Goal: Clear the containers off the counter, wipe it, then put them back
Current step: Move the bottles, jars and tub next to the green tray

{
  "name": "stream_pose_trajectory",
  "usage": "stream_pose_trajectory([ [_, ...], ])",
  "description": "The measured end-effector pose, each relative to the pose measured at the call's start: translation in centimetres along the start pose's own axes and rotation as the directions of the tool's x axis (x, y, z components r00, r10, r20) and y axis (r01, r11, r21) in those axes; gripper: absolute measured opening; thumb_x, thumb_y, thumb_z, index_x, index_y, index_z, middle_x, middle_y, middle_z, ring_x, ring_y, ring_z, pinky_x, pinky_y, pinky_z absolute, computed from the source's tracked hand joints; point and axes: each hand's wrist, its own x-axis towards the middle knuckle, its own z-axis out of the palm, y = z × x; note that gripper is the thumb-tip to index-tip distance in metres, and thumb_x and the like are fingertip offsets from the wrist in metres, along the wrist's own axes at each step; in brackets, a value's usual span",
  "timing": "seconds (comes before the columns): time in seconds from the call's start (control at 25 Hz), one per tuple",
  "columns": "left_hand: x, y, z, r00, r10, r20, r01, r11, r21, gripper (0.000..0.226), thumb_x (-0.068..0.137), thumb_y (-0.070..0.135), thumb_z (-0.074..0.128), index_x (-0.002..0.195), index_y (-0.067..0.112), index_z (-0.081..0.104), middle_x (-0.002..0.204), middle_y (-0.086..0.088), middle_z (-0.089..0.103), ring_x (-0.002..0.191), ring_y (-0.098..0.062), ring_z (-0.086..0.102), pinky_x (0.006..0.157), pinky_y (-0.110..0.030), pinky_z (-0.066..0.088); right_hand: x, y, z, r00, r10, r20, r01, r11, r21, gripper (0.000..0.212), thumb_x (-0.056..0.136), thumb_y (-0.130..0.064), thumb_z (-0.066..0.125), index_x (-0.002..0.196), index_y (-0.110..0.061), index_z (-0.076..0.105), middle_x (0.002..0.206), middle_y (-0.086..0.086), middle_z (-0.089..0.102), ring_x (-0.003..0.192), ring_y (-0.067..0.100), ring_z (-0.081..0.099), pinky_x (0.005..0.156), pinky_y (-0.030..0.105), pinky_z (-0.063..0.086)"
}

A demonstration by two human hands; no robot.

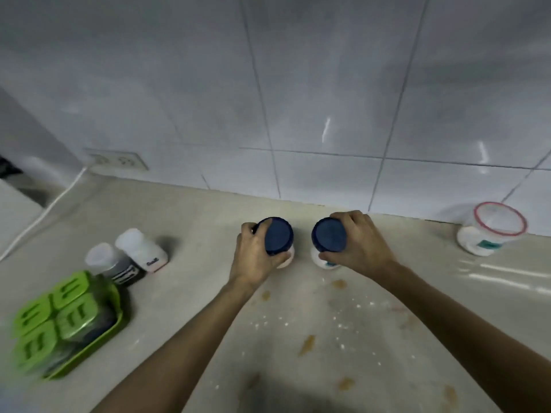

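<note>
Two white jars with dark blue lids stand side by side near the back of the beige counter [208, 234]. My left hand [253, 254] is wrapped around the left jar [278, 235]. My right hand [360, 242] grips the right jar [329, 235] from its right side. Both jars look upright; whether they touch the counter I cannot tell. Brown stains [307, 344] and white crumbs [343, 323] dot the counter in front of the jars, between my forearms.
A green tray [101, 338] holding green-lidded boxes sits at the left front. Behind it stand two small white-capped bottles [125, 257]. A clear tub with a red rim [492, 231] stands at the right by the tiled wall. A white cable [44, 213] runs from the wall socket [119, 159].
</note>
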Motion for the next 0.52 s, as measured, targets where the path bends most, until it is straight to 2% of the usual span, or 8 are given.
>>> stream_pose_trajectory([
  [0.16,-3.4,-7.5,-6.3,0.987,-0.134,-0.092,0.136,0.991,0.018,0.083,0.069,0.043,0.077,0.141,0.025,0.039,0.129,-0.008,0.041,0.117,-0.026,0.045,0.098,-0.030,0.044,2.8,-9.7,4.4,0.993,-0.091,0.072,0.082,0.990,0.115,0.087,0.056,-0.042,0.084,0.131,-0.018,0.046,0.128,0.007,0.048,0.118,0.026,0.041,0.094,0.037,0.044],
  [0.36,-7.0,-16.0,-11.5,0.943,-0.263,-0.203,0.274,0.961,0.029,0.083,0.067,0.051,0.074,0.139,0.025,0.041,0.132,-0.007,0.044,0.117,-0.026,0.048,0.095,-0.036,0.048,4.8,-20.1,11.1,0.945,-0.250,0.210,0.245,0.968,0.054,0.085,0.060,-0.045,0.079,0.132,-0.017,0.044,0.130,0.006,0.047,0.119,0.026,0.042,0.098,0.036,0.041],
  [0.52,-8.1,-21.5,-13.0,0.935,-0.266,-0.237,0.276,0.961,0.009,0.081,0.066,0.045,0.077,0.136,0.019,0.047,0.135,-0.011,0.048,0.118,-0.030,0.051,0.096,-0.039,0.047,5.1,-24.9,16.3,0.909,-0.312,0.276,0.318,0.948,0.023,0.075,0.064,-0.037,0.079,0.127,-0.011,0.047,0.130,0.009,0.049,0.119,0.028,0.043,0.099,0.036,0.041],
])
